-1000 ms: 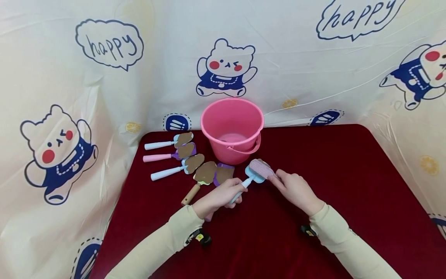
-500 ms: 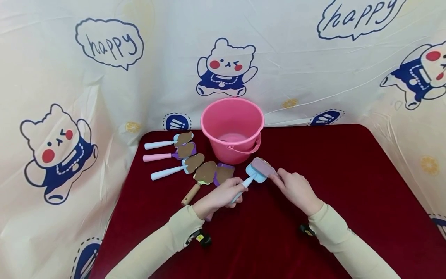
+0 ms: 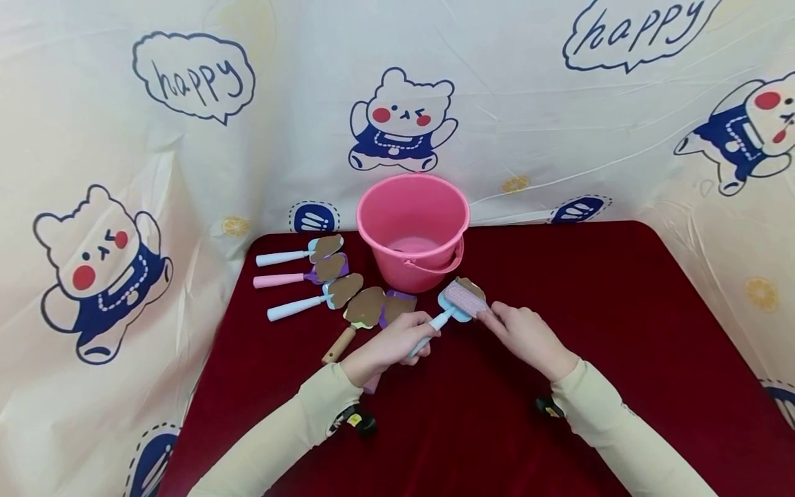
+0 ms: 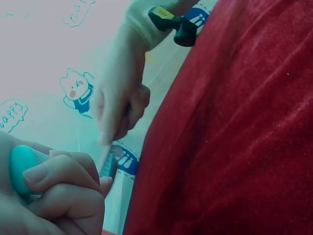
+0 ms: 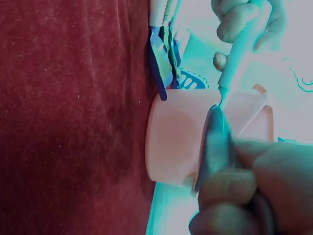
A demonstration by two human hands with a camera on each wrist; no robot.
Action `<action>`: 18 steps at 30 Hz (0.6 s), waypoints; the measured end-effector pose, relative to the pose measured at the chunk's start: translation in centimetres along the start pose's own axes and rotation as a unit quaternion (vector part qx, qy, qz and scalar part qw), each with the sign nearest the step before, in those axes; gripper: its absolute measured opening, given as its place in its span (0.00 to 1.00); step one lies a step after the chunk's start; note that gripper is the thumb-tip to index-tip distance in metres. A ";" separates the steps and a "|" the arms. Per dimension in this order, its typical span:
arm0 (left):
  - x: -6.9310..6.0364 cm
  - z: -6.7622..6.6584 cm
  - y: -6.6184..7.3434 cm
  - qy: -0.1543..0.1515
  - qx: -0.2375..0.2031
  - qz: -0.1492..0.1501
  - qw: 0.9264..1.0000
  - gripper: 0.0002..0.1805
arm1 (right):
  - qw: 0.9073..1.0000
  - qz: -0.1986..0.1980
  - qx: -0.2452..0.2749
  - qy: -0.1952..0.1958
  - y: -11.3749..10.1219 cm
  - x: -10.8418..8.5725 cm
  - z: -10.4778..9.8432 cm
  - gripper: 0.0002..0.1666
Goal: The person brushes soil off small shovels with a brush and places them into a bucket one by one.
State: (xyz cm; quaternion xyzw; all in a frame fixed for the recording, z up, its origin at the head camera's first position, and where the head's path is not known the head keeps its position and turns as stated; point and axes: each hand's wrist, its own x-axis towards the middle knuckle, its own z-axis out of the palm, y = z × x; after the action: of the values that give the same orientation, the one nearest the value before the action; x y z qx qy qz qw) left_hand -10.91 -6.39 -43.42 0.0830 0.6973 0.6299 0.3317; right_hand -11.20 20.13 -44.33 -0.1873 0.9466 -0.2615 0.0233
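My left hand (image 3: 402, 338) grips the pale blue handle of a small shovel (image 3: 441, 321), its flat head tilted up over the table. With fingers and thumb, my right hand (image 3: 528, 339) pinches a lilac textured pad (image 3: 464, 298), perhaps a sponge, and holds it against the shovel's head. Beyond the pad, a brown patch (image 3: 470, 284) shows along the head's upper edge; the pad hides the rest. The right wrist view shows the shovel head (image 5: 211, 142) edge-on, blurred, close to my right fingers.
A pink bucket (image 3: 413, 259) stands at the back middle. Left of it lie several shovels with brown patches, among them a wooden-handled one (image 3: 364, 308) and a purple one (image 3: 400, 304) partly under my left arm. Red cloth (image 3: 590, 290) covers the table.
The pad has shifted slightly back and forth over the shovel's head, and more of the brown patch shows now above it. My left hand keeps its grip, nearly still.
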 end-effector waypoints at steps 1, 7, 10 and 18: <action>0.0 0.0 -0.1 0.001 -0.001 0.002 1.000 0.13 | 1.000 0.003 -0.008 0.004 0.1 0.1 0.0 0.17; 0.1 0.1 -0.4 -0.005 -0.007 -0.002 1.000 0.13 | 0.999 0.005 -0.025 0.022 -0.2 -0.1 0.1 0.18; 0.1 0.1 -0.2 -0.003 -0.010 -0.004 1.000 0.14 | 1.000 -0.008 -0.004 0.015 -0.5 -0.2 0.3 0.17; -0.3 0.1 -0.1 -0.007 -0.005 0.001 1.000 0.13 | 1.000 -0.006 -0.006 0.007 0.2 -0.1 0.5 0.16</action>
State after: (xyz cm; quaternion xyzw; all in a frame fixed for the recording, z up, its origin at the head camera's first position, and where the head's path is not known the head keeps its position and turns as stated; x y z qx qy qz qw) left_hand -10.61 -6.51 -43.43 0.0865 0.6919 0.6327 0.3368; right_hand -11.08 20.03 -44.87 -0.1917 0.9471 -0.2572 0.0141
